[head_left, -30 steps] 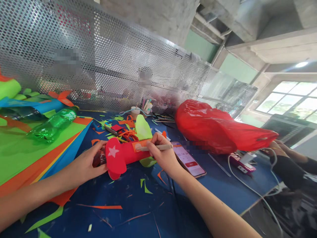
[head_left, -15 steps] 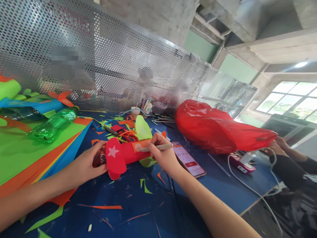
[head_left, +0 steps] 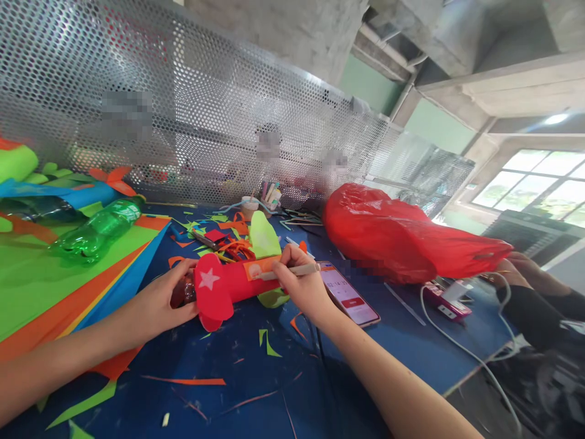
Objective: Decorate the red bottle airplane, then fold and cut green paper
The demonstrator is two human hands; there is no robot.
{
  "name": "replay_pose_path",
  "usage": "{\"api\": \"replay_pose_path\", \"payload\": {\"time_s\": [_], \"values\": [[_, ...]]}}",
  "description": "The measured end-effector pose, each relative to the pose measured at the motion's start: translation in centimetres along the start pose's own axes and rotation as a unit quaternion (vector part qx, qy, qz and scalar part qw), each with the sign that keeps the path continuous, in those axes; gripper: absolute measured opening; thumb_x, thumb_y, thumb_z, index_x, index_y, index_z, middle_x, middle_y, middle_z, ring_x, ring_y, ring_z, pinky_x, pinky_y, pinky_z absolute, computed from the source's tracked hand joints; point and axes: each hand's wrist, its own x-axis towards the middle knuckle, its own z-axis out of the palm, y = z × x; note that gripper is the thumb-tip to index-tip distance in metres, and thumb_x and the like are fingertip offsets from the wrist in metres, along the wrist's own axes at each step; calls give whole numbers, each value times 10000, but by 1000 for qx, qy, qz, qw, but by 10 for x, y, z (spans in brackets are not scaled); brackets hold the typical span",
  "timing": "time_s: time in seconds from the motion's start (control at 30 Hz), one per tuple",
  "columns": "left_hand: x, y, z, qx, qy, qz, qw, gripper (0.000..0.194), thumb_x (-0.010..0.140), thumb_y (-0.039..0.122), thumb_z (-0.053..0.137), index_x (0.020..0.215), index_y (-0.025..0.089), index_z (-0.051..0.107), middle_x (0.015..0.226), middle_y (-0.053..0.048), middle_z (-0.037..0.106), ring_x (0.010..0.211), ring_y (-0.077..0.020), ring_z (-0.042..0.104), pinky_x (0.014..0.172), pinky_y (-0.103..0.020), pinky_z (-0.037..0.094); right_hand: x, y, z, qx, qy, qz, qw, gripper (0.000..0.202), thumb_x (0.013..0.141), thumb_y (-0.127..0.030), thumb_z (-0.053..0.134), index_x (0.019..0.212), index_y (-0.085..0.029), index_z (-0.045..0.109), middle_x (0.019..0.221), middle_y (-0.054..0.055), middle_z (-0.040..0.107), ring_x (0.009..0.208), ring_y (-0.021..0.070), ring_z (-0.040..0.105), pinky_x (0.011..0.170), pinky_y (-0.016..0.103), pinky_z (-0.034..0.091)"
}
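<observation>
My left hand (head_left: 171, 296) is wrapped round the brown end of a plastic bottle (head_left: 185, 291) lying on its side. Red paper (head_left: 240, 289) covers the bottle's body, with rounded red flaps at the left end and a pale star (head_left: 209, 278) on one flap. An orange patch (head_left: 253, 270) with a pale shape sits on the red wrap. In my right hand (head_left: 297, 280) is a light-coloured pen (head_left: 292, 272), its tip at the orange patch. Light green leaf-shaped paper (head_left: 264, 236) stands behind the bottle, and another green piece (head_left: 273, 297) shows below it.
A phone (head_left: 350, 292) lies right of my hand. Farther right are a big red plastic bag (head_left: 402, 238), a power strip (head_left: 446, 302) and another person's hands (head_left: 521, 271). Paper scraps (head_left: 228, 244) litter the blue table (head_left: 228, 353). A green bottle (head_left: 100, 230) rests on coloured sheets (head_left: 105, 280).
Both hands and the bottle keep nearly the same place. The pen has shifted only slightly at the orange patch.
</observation>
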Motion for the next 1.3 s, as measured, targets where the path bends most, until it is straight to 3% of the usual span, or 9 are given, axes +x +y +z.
{"api": "replay_pose_path", "payload": {"time_s": [1.3], "values": [[0, 2, 0, -1, 6, 13, 1000, 567, 872, 447, 594, 1372, 228, 441, 1268, -118, 687, 1078, -308, 692, 892, -431, 569, 2, 3, -1, 6, 7, 20, 1000, 219, 736, -326, 563, 617, -252, 394, 530, -78, 387, 502, 107, 327, 486, 258, 246]]}}
